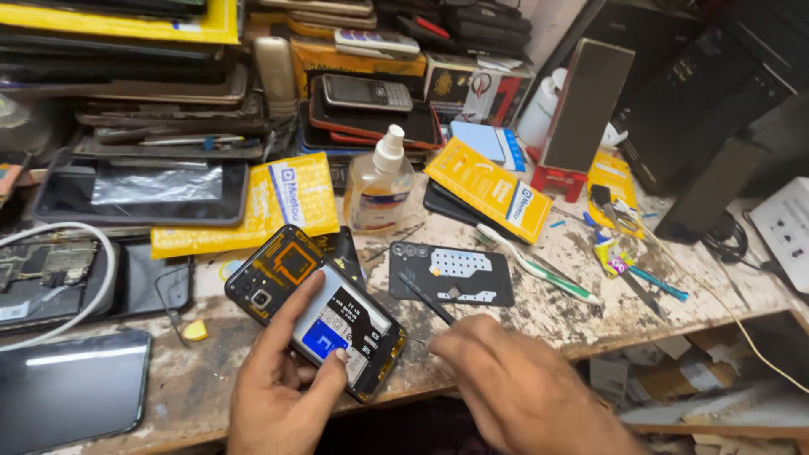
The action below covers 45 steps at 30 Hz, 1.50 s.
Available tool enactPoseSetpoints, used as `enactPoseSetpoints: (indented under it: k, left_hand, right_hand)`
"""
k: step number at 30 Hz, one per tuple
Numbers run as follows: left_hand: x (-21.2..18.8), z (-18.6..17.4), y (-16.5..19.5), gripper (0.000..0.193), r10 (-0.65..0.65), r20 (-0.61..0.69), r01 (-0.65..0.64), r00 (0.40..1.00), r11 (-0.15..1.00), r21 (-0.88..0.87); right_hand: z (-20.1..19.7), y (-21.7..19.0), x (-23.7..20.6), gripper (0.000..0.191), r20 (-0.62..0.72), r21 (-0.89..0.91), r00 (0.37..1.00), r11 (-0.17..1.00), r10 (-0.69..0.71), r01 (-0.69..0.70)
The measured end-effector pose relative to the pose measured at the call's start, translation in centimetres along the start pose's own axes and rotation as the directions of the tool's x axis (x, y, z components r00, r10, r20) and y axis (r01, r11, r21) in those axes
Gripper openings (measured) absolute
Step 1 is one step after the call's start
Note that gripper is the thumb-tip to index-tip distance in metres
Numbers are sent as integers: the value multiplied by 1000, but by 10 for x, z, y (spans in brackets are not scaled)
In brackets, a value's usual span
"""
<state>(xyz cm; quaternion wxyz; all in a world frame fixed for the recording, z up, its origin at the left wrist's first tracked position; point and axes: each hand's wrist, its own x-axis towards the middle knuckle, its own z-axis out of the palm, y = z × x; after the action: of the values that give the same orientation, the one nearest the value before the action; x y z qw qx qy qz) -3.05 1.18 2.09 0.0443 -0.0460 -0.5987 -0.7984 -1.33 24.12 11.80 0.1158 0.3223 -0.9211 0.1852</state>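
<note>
Black opened phone point(316, 316), gripped in left hand point(282, 383), thumb across battery point(333, 324); right hand point(514, 383), fingers closed on black tool point(425, 297); back cover point(451, 274) beside.

Opened phone point(316, 318): black frame, orange inner parts, silver battery with blue patch. Back cover point(451, 274): dark grey. Packets point(487, 188): yellow. Toothbrush point(539, 268): white and green. Counter point(590, 312): off-white, dark-stained.
</note>
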Motion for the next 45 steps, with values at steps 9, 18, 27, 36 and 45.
enactPoseSetpoints:
  k: [9, 18, 27, 36, 45]
  left_hand:
    - [0, 10, 1, 73, -40, -2, 40, 999, 998, -46]
    - [3, 8, 2, 77, -60, -18, 60, 998, 997, -40]
    - [2, 8, -2, 78, -45, -4, 45, 999, 998, -35]
    - [4, 12, 0, 79, -5, -20, 5, 1000, 1000, 1]
    - [-4, 22, -5, 79, 29, -44, -31, 999, 999, -28]
  right_hand:
    - [-10, 5, -2, 35, -68, 98, 992, 989, -106, 112]
    - [-1, 7, -1, 27, -65, 114, 998, 994, 9, -1]
    - [-5, 9, 3, 31, 10, 153, 991, 980, 130, -130]
    - [-3, 10, 0, 31, -63, 155, 998, 988, -9, 18]
    - [30, 52, -45, 21, -357, 398, 861, 893, 362, -211]
